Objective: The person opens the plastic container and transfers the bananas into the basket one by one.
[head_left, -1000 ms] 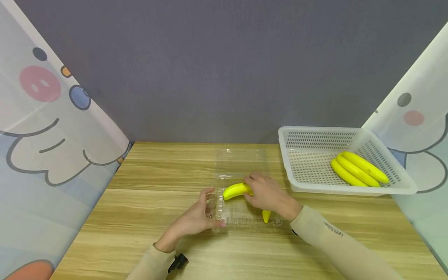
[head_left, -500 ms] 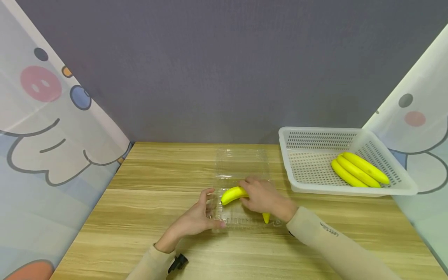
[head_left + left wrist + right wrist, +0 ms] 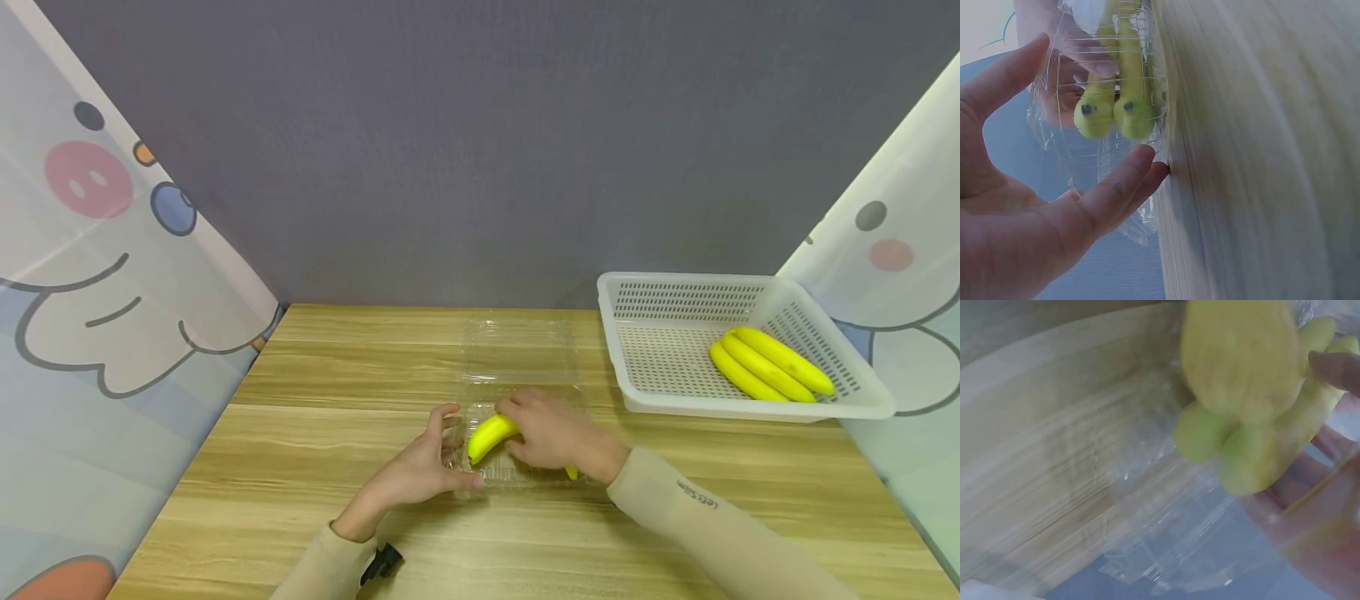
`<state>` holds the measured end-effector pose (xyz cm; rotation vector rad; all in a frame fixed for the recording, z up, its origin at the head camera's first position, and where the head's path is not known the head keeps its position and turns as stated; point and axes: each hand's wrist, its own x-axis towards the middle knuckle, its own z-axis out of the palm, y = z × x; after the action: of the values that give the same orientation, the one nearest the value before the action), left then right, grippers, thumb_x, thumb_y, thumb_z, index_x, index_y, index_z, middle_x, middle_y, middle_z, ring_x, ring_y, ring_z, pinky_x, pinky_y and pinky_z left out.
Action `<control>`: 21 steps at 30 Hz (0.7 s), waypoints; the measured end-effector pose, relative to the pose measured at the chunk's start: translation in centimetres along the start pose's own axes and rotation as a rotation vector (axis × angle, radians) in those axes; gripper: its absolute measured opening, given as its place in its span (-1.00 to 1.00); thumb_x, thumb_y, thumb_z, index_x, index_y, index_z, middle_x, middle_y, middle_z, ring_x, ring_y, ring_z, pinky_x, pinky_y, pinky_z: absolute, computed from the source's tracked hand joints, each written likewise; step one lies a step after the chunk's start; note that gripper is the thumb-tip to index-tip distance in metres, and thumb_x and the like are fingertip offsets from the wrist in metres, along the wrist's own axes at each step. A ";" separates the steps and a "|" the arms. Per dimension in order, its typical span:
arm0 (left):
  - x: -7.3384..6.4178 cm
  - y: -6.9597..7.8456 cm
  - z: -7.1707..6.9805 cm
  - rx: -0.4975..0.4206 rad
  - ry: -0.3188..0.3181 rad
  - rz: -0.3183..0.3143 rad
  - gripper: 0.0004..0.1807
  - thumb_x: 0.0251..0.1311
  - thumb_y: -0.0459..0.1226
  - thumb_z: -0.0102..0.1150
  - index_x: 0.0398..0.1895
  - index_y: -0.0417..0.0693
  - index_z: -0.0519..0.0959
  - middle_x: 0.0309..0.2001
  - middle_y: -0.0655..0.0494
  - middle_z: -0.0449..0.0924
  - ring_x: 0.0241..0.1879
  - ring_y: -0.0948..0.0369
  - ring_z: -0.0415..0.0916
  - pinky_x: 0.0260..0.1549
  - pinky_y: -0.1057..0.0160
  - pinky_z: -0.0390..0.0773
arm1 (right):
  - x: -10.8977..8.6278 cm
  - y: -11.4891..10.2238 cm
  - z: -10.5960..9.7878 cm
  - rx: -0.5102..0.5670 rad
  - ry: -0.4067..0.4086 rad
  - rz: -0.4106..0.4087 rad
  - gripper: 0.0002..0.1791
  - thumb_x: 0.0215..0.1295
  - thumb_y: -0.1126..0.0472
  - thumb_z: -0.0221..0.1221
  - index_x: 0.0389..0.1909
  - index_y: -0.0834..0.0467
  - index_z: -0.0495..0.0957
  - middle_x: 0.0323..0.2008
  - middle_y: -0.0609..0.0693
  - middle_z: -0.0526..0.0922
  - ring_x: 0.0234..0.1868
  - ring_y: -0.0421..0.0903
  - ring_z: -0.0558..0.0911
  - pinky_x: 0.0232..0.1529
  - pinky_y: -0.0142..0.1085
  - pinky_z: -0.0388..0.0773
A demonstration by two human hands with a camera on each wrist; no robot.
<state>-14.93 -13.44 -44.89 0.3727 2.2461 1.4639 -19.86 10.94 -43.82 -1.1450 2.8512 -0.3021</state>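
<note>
A clear plastic clamshell box point(image 3: 508, 475) lies on the table with its lid point(image 3: 517, 350) folded back, away from me. Inside it my right hand point(image 3: 551, 435) grips a yellow banana point(image 3: 491, 437), its dark-tipped end pointing left and toward me. Another banana tip point(image 3: 572, 472) shows beneath the right wrist. Through the plastic, the left wrist view gives two banana ends point(image 3: 1132, 117) side by side. In the right wrist view banana ends point(image 3: 1244, 459) cluster beside the fingers. My left hand point(image 3: 412, 471) spans the box's left end, thumb and fingers spread and fairly straight, touching it.
At the right rear stands a white slotted basket point(image 3: 750, 406), with several bananas point(image 3: 772, 367) at its right side. A grey wall point(image 3: 480, 167) closes off the back of the wooden table point(image 3: 337, 367). Printed cloth point(image 3: 150, 292) hangs at both sides.
My right hand has moved left and toward me with the banana, whose left end has swung nearer the box's front. My left hand has stayed in place.
</note>
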 end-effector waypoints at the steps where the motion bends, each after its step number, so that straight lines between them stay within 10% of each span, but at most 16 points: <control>1: 0.0 0.0 0.0 0.003 0.001 -0.001 0.21 0.13 -0.15 0.52 0.59 -0.09 -0.21 0.56 -0.33 -0.08 0.44 -0.35 0.13 0.25 -0.26 0.41 | 0.0 -0.1 0.0 -0.007 -0.008 -0.009 -0.50 0.20 0.05 0.37 0.15 0.04 0.54 -0.06 -0.06 0.60 -0.12 -0.13 0.55 -0.09 -0.14 0.62; 21: 0.0 -0.2 -0.1 0.027 -0.003 -0.001 0.23 0.11 -0.09 0.53 0.59 -0.09 -0.21 0.56 -0.34 -0.08 0.42 -0.35 0.18 0.20 -0.25 0.47 | 0.9 -0.9 1.2 -0.044 -0.079 -0.045 -0.62 0.17 0.02 0.41 -0.06 -0.03 0.51 -0.24 -0.15 0.45 -0.21 -0.15 0.41 -0.14 -0.16 0.54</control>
<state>-15.00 -13.53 -45.04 0.3821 2.2656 1.4325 -19.71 9.51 -44.80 -1.2023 2.7800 -0.1926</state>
